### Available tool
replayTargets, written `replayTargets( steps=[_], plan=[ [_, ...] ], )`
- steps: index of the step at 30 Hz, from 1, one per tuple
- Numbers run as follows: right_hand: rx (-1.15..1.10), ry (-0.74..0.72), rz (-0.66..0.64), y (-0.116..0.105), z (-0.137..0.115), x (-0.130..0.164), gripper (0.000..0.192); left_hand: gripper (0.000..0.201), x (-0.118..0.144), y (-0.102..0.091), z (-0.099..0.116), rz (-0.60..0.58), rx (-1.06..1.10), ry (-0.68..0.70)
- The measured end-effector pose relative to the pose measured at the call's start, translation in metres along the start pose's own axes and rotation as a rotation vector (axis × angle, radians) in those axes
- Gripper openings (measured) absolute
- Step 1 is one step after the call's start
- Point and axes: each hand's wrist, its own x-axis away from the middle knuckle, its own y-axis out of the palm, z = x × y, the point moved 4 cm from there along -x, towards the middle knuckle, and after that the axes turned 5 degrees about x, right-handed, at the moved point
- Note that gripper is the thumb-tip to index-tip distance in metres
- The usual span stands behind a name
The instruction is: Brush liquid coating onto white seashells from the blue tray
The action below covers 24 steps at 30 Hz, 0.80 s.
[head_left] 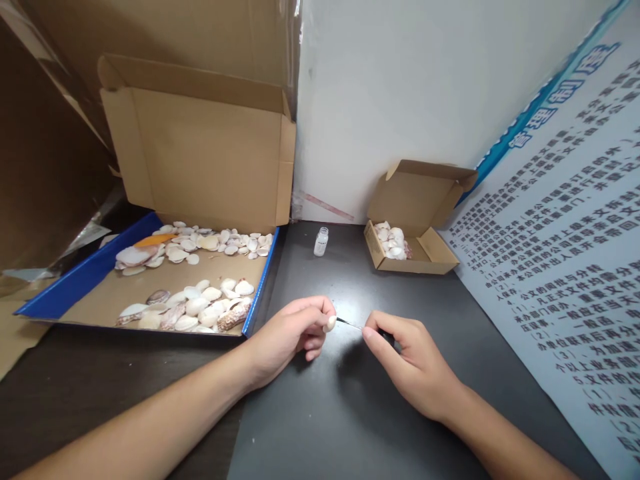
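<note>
L hand was pinched shut on a small white shell, held just above the dark worktop, approx centre of view. R hand was closed round a thin needle-like tool, fingers clamped at its rear end, tip touching or just at the shell's edge; couldn't tell which. Main risk, as I judged it: the shell was small w/ little to grip, so any sideways push from the tool could've popped it out of the pinch and sent it skidding over the worktop. Tool tip pointed straight at the L thumb and fingertips, so a slip off the hard shell surface might've jabbed skin. Too much force could've chipped or cracked the shell. A small clear vial stood upright farther back, well apart from both hands, but a jerk of either arm could've tipped it. Big tray box of shells sat near the L forearm; small carton w/ shells further back R, out of the way.
</note>
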Motion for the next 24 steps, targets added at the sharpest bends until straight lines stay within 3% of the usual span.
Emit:
replayTargets(
  steps=[3,17,24],
  plan=[
    [-0.022,-0.064,-0.006,0.0002,-0.0028,0.0005,0.031,0.009,-0.0002,-0.0003,-0.0004,-0.011,-0.010,0.008],
    [0.033,-0.011,-0.072,0.0051,0.0001,0.0004,0.029,0.009,-0.0007,-0.0001,-0.0009,-0.005,-0.009,0.012],
    [-0.030,-0.148,0.003,0.0008,-0.0075,0.0027,0.028,0.008,-0.0010,0.0001,-0.0013,-0.002,0.011,0.006]
  ],
)
